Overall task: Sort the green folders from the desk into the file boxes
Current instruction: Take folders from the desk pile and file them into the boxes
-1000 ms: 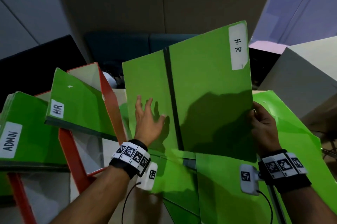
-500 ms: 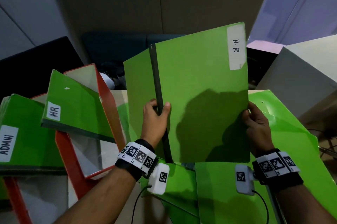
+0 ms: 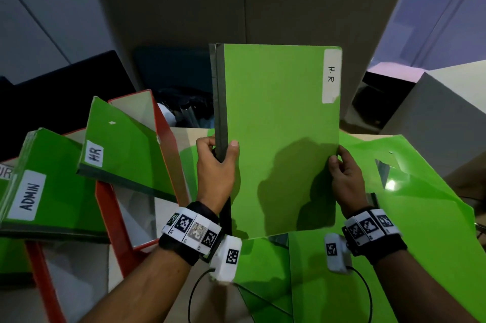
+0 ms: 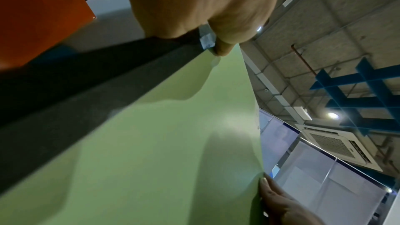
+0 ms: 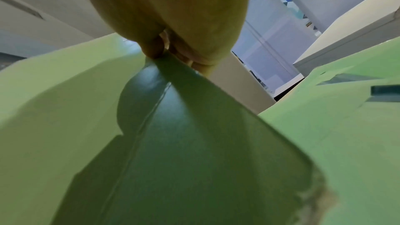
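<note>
**H.R folder in hand, several still on the desk**

While both hands hold it upright above the desk, the green folder [image 3: 278, 138] marked "H.R" is not yet in any box; the left hand [image 3: 215, 164] is curled round its dark spine, thumb on the front cover, and the right hand [image 3: 345, 180] pinches the opposite edge between thumb and fingers.

As for progress, one folder labelled "HR" [image 3: 123, 143] already leans in a red file box [image 3: 168, 143], and another labelled "ADMIN" [image 3: 50, 185] sits in a box nearer the left edge; so the sorting looks partly done; the held folder probably belongs with the HR one, to its left.

Left to do: several loose green folders [image 3: 420, 217] lie overlapping on the desk [image 3: 192, 131] under and to the right of the hands; their labels are not visible, so where they go cannot be told.

A third label at the far left is cut off; how many boxes there are is unclear; the right wrist view shows mostly blurred green surfaces.
</note>
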